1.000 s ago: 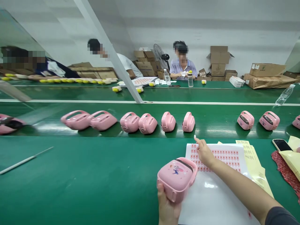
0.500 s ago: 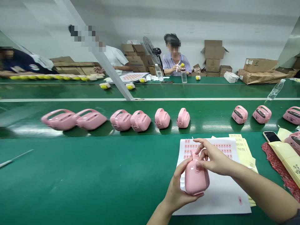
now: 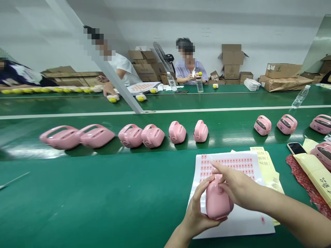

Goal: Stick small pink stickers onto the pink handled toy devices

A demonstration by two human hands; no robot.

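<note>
My left hand [image 3: 197, 208] grips a pink plastic case [image 3: 216, 201] from below and the left, holding it above a white sticker sheet [image 3: 232, 164]. My right hand [image 3: 235, 187] rests on the case's upper right side, thumb pressed against its face and forefinger stretched toward the top. The sheet carries rows of small red stickers across its upper part. Whether a sticker lies under the thumb is hidden.
A row of pink cases [image 3: 152, 135] rides the glossy green conveyor belt [image 3: 227, 124] beyond the sheet, more at the right [image 3: 286, 123]. Yellow backing papers [image 3: 266, 162], a phone [image 3: 296, 148] and a red cloth [image 3: 305, 179] lie to the right. Other people work across the line.
My left hand turned the case end-up from lying on its side. My right hand left the sticker sheet and came onto the case, now pressing on it.
</note>
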